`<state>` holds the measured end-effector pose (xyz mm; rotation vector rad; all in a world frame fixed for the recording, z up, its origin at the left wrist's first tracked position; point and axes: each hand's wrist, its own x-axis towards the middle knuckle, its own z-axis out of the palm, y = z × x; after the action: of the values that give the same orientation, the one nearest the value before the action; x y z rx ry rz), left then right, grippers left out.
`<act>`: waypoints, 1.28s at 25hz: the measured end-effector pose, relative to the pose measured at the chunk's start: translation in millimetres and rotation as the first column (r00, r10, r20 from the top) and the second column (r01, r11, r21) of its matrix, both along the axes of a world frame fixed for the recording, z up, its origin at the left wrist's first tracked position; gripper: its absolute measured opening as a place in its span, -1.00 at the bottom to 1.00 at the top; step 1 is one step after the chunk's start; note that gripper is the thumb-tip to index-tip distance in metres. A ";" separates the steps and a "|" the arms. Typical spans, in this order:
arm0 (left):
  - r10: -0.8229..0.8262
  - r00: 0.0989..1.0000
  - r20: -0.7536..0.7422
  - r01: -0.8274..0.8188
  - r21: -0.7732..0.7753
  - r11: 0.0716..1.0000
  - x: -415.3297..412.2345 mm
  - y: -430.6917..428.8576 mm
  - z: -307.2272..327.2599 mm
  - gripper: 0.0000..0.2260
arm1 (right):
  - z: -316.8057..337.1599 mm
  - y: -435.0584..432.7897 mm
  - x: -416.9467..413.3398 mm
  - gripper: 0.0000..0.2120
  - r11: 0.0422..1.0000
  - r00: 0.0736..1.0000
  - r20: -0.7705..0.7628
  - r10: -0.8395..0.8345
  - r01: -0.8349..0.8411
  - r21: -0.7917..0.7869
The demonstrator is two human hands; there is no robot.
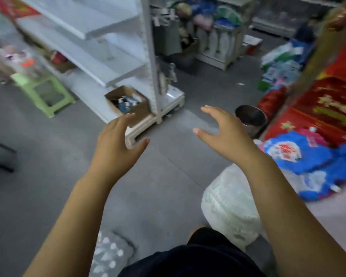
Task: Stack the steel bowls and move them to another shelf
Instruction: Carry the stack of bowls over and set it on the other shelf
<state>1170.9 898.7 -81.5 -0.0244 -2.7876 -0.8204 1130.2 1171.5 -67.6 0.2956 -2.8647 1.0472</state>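
Note:
Both my hands reach out over the grey floor, holding nothing. My left hand (116,140) has its fingers spread and relaxed, in front of the foot of a white shelf unit (84,54). My right hand (224,132) is open too, thumb pointing left. Just beyond its knuckles stands a steel bowl or pot (252,118), dark inside, on the floor by the red goods; the hand is close to it but apart. The picture is blurred by motion.
An open cardboard box (128,104) of small items sits on the white unit's bottom shelf. A green plastic stool (46,92) stands at left. A white sack (228,202) lies near my right forearm. Blue packs (300,152) and red goods (328,104) fill the right.

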 end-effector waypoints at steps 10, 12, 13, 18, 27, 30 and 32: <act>0.422 0.906 0.038 -0.424 0.066 0.903 -67.7 -94.2 0.2 -0.36 | 5.7 -137.8 -163.4 -0.43 0.898 0.898 0.038 0.439 -0.436 -0.055; 0.440 0.898 0.028 -0.441 0.071 0.895 -107.4 -105.7 5.4 -0.35 | 15.1 -155.6 -207.3 -0.42 0.888 0.889 0.017 0.458 -0.456 -0.055; 0.451 0.892 0.012 -0.451 0.069 0.890 -129.9 -114.2 9.3 -0.35 | 18.7 -163.2 -230.7 -0.42 0.888 0.889 0.000 0.458 -0.458 -0.046; 0.535 0.842 -0.069 -0.531 0.074 0.844 -226.8 -172.4 33.9 -0.37 | 38.3 -211.1 -336.3 -0.43 0.871 0.871 -0.033 0.489 -0.490 -0.021; 0.600 0.796 -0.084 -0.596 0.067 0.800 -299.9 -338.8 21.5 -0.38 | 27.7 -403.1 -435.6 -0.43 0.797 0.798 0.009 0.603 -0.602 -0.047; 0.602 0.794 -0.085 -0.600 0.047 0.798 -320.5 -420.5 30.4 -0.38 | 29.8 -474.8 -464.1 -0.43 0.826 0.828 0.011 0.561 -0.558 -0.080; 0.592 0.803 -0.076 -0.591 0.026 0.806 -334.5 -478.0 39.6 -0.38 | 34.5 -524.2 -482.0 -0.43 0.842 0.848 0.006 0.530 -0.526 -0.119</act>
<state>836.4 420.7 -41.9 0.7610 -2.4729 -0.6292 648.2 647.3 -33.1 1.1205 -2.7992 1.2924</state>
